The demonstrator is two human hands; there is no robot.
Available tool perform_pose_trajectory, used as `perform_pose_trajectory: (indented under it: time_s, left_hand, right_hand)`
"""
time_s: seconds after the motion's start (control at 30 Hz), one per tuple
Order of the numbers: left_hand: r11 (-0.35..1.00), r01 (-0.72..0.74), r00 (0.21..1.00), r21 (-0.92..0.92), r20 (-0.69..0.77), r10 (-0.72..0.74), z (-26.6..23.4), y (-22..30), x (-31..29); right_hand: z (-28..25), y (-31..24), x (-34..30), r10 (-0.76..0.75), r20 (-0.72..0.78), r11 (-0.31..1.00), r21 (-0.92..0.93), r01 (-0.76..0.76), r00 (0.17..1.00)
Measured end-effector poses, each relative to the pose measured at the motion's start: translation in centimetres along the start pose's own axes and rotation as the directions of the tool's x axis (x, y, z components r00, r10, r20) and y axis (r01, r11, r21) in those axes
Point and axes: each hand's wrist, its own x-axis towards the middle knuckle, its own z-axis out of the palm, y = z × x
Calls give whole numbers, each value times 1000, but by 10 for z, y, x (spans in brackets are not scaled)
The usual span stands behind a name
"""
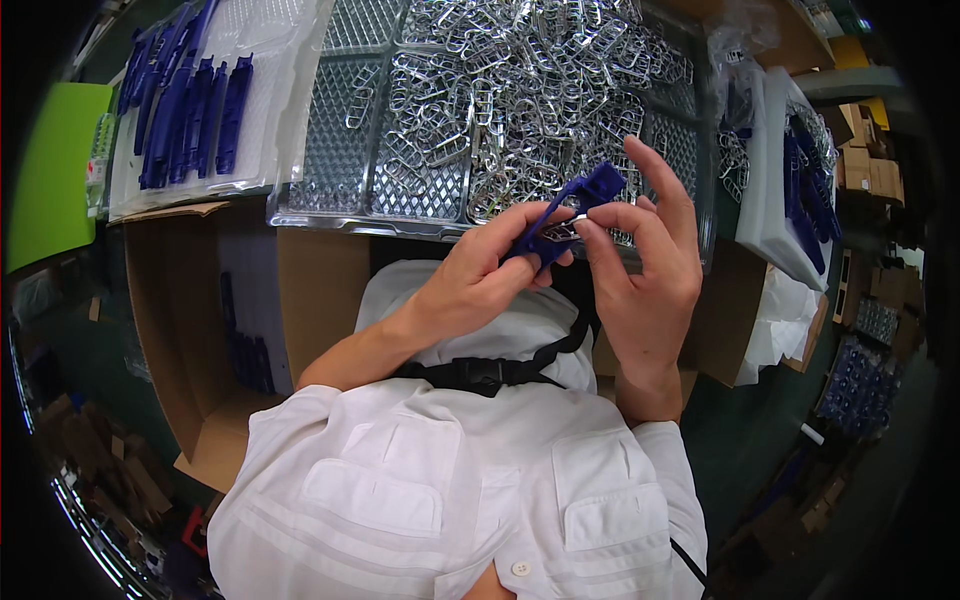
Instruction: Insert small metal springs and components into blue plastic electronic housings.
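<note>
My left hand [487, 265] is closed round a dark blue plastic part [597, 187], which tilts up to the right in front of my chest. Against that part, my right hand [650, 250] pinches a small shiny metal clip [566, 230] between thumb and index finger; its other fingers stretch upward. Part of the clip is hidden by my fingers. Just beyond both hands lies a heap of loose silvery metal clips [520, 90] in a clear compartment tray [335, 222].
Long blue plastic parts [190, 120] lie on a white tray [255, 170] at left. An open cardboard box [320, 300] below it holds more blue parts [248, 355]. On the right stands a white foam-like container [760, 200] with blue parts. A green panel [55, 170] borders the far left.
</note>
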Motion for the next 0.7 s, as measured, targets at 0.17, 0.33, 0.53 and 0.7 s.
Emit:
perform_pose_trajectory:
  time_s: [0.17,0.33,0.53,0.7]
  left_hand:
    - [997,-24,1000,76,9,24,1,5,0]
    - [997,-28,1000,72,-1,28,2,5,0]
    - [996,-14,1000,83,-5,15,4,6,-1]
    - [997,34,999,70,-28,-33,5,6,-3]
  right_hand:
    - [4,2,-1,-17,28,999,-33,18,999]
    - [4,2,-1,-31,55,997,-75,35,998]
    - [7,6,1,-97,65,984,-147,105,993]
    - [9,9,-1,-129,75,979,-150,139,989]
